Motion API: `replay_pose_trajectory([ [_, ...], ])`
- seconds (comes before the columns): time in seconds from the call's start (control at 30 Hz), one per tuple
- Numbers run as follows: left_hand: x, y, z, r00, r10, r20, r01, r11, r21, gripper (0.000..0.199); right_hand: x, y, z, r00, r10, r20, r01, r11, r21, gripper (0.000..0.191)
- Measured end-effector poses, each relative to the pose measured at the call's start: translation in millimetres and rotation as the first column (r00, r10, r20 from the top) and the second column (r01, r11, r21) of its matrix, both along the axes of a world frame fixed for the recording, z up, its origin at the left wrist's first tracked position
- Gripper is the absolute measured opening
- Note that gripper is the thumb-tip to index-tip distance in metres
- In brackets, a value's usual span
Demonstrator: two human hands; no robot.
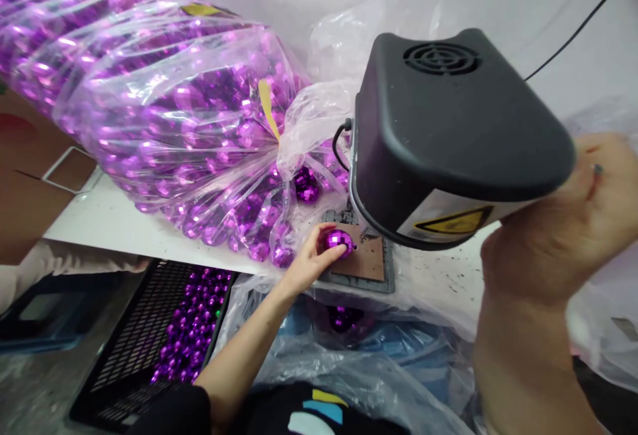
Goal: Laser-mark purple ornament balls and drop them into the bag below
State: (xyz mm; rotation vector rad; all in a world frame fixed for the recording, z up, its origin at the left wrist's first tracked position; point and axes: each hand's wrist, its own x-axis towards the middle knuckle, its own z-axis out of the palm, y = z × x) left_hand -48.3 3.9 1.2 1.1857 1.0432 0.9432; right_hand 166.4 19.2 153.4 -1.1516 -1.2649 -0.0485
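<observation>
A shiny purple faceted ball ornament [339, 242] is between the thumb and fingers of my left hand [315, 259]. The ball is over a brown board [366, 259] set on a grey base plate. Above and to the right looms a black machine housing [458, 123], with a round vent on top and a yellow warning label. My right hand [563, 222] is closed at the housing's right side; what it grips is mostly hidden. Another purple ball [306, 186] rests behind my left hand, by the bag's mouth.
A large clear plastic bag [174, 109] packed with purple balls lies on the white table [114, 219], tied with a yellow strip. Below stands a black crate [124, 335] holding more purple balls. Clear plastic sheeting [319, 362] covers my lap. Another person's sleeve [64, 259] shows at left.
</observation>
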Motion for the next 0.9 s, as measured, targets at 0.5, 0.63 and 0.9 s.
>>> replay_pose_trajectory([
  [0.5, 40, 8, -12.0, 0.738, 0.207, -0.642, 0.149, 0.878, 0.455, 0.040, 1, 1, 1.5, 1.000, -0.007, 0.022, 0.008, 0.999, -0.038, 0.054],
  [0.63, 50, 9, -20.3, 0.722, 0.246, -0.647, 0.124, 0.874, 0.471, 0.041, 2, 1, 2.1, 0.998, -0.022, 0.062, 0.024, 0.999, -0.041, 0.053],
  [0.9, 55, 6, -15.8, 0.704, 0.257, -0.662, 0.089, 0.893, 0.441, 0.035, 2, 2, 5.5, 0.991, -0.053, 0.123, 0.058, 0.998, -0.038, 0.050],
])
